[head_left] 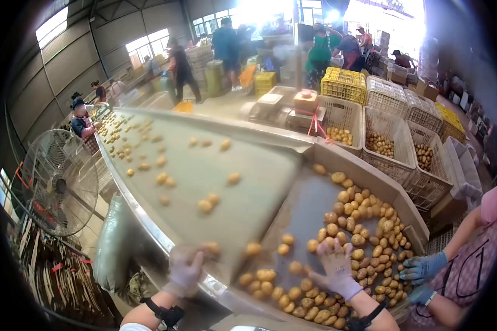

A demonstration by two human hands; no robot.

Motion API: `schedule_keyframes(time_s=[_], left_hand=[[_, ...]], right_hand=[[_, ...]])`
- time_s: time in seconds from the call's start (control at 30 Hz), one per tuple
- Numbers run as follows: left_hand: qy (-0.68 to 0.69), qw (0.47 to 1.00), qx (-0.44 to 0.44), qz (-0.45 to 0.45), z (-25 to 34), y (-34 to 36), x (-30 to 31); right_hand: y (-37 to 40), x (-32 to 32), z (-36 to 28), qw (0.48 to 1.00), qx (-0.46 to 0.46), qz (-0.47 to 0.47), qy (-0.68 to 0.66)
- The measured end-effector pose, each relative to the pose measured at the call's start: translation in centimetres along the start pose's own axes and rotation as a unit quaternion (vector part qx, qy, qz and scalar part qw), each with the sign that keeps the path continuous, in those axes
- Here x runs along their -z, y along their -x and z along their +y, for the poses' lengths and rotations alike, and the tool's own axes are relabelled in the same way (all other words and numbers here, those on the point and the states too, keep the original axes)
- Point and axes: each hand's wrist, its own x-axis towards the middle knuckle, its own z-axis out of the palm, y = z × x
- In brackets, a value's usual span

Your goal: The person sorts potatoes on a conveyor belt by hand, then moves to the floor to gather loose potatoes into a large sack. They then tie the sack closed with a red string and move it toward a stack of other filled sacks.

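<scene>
My left hand (183,273), in a pale glove and smeared by motion, is over the metal side rail (212,284) of the conveyor belt (221,171). Just past its fingertips is a blurred potato (211,248). My right hand (336,269), also gloved, reaches over the sorting tray (309,198) at the belt's end. Its fingers are spread among the potatoes (364,212), which lie in a loose curve along the tray's right side and front. More potatoes, such as a pair (207,204), are scattered up the belt.
At the right, a co-worker's blue-gloved hands (423,267) are at the tray's edge. Crates of potatoes (389,135) stand behind the tray. On the left are a large fan (58,182), a filled sack (113,243) and stacked flattened cardboard (55,281). Several people work farther back.
</scene>
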Motion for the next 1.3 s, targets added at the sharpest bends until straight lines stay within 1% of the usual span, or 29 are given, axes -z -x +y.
schedule_keyframes(time_s=[0.03, 0.07, 0.13, 0.17, 0.2, 0.23, 0.27, 0.3, 0.33, 0.37, 0.4, 0.43, 0.47, 0.5, 0.57, 0.63, 0.73, 0.77, 0.8, 0.83, 0.87, 0.97, 1.0, 1.03, 1.07, 1.13, 1.17, 1.27, 1.3], left_hand=[[0.007, 1.000, 0.001, -0.007, -0.1, -0.1, 0.1], [0.010, 1.000, 0.008, -0.011, -0.1, -0.1, 0.1], [0.018, 1.000, 0.022, -0.014, -0.2, 0.1, 0.2], [0.023, 0.999, 0.028, -0.018, -0.2, 0.1, 0.2], [0.023, 0.999, 0.036, -0.012, 0.3, 0.1, 0.7], [0.031, 0.999, 0.035, -0.013, 0.7, -0.2, 0.6], [0.008, 1.000, 0.018, 0.006, -0.9, 0.2, -0.1], [0.014, 0.999, 0.020, 0.025, -0.9, 0.2, -0.6], [0.040, 0.998, 0.051, -0.005, -0.1, -0.1, -0.2], [0.047, 0.998, 0.048, -0.003, -1.1, 0.2, -0.6], [0.043, 0.998, 0.049, -0.009, -1.4, 0.3, -0.7], [0.037, 0.999, 0.038, -0.011, -1.8, 0.3, -0.8], [0.045, 0.998, 0.043, -0.015, -2.0, 0.1, -0.9], [0.048, 0.997, 0.051, -0.017, -2.1, 0.0, -0.8], [0.029, 0.999, 0.032, 0.002, -1.8, 0.4, -0.1], [0.047, 0.998, 0.040, -0.010, -2.7, 0.1, -0.5], [0.110, 0.985, 0.110, -0.081, -7.6, 1.5, -0.9], [0.073, 0.987, 0.100, -0.099, -7.4, 1.2, -0.4], [0.034, 0.988, 0.095, -0.113, -6.3, 1.0, 0.0], [-0.003, 0.988, 0.090, -0.127, -5.1, 0.4, 0.2], [0.028, 0.999, -0.019, -0.018, -3.6, -0.3, 0.2], [0.049, 0.996, 0.056, -0.042, -2.7, -1.1, 1.7], [0.029, 0.999, -0.002, -0.027, -2.6, -1.5, 1.9], [0.040, 0.999, 0.004, -0.021, -3.2, -1.7, 2.2], [0.049, 0.999, 0.008, -0.017, -4.0, -1.9, 2.2], [0.034, 0.999, -0.014, -0.012, -4.8, -1.9, 2.7], [0.047, 0.998, 0.021, -0.027, -4.7, -1.9, 3.0], [0.119, 0.986, 0.110, -0.031, -5.5, -2.0, 3.0], [0.110, 0.986, 0.113, -0.046, -6.1, -1.8, 3.4]], right_hand=[[0.1, 1.5, -0.6, 0.997, 0.069, -0.021, -0.011], [0.5, 0.9, 1.5, 0.994, 0.095, -0.027, 0.034], [-0.5, 3.7, 4.9, 0.986, -0.091, -0.140, -0.013], [0.2, 4.5, 7.5, 0.976, -0.174, -0.131, 0.001], [1.7, 1.2, 9.7, 0.966, -0.185, 0.064, 0.170], [3.7, -1.3, 12.9, 0.939, -0.331, 0.009, 0.090], [1.6, 1.7, 12.3, 0.914, -0.402, -0.035, 0.040], [2.1, -1.3, 13.4, 0.930, -0.365, 0.019, 0.029], [-1.0, 1.3, 11.7, 0.868, -0.460, -0.130, -0.134], [-0.7, -5.2, 9.4, 0.895, -0.443, 0.046, 0.039], [-1.5, -6.6, 7.8, 0.930, -0.359, 0.075, -0.024], [-4.2, 0.3, 3.2, 0.935, -0.349, -0.063, -0.007], [-3.6, -3.6, 1.5, 0.960, -0.278, 0.012, -0.009], [-3.5, -1.3, -0.7, 0.971, -0.219, -0.067, -0.067], [-1.2, -2.1, -4.2, 0.998, -0.017, -0.051, -0.020], [1.1, 1.5, -5.1, 0.980, 0.112, 0.031, -0.160], [2.5, 4.1, 0.9, 0.993, 0.002, -0.001, -0.114], [0.5, 9.0, 2.5, 0.964, -0.146, -0.202, -0.094], [1.0, 9.0, 5.0, 0.948, -0.243, -0.204, -0.032], [3.2, 5.2, 7.1, 0.965, -0.247, 0.014, 0.087], [4.2, 1.1, 9.9, 0.933, -0.347, 0.034, 0.094], [0.3, -4.2, 11.2, 0.883, -0.458, 0.103, 0.019], [-1.3, -4.8, 10.7, 0.890, -0.438, 0.075, -0.103], [-4.2, -4.7, 9.5, 0.880, -0.414, 0.049, -0.227], [-7.6, -0.7, 6.1, 0.911, -0.380, 0.013, -0.158], [-11.2, 1.5, -1.0, 0.960, -0.254, 0.050, -0.107], [-10.9, 0.2, -3.4, 0.971, -0.163, 0.128, -0.120], [-7.4, -1.0, -8.8, 0.974, 0.059, 0.133, -0.173], [-5.2, 1.1, -7.9, 0.982, 0.031, 0.091, -0.164]])
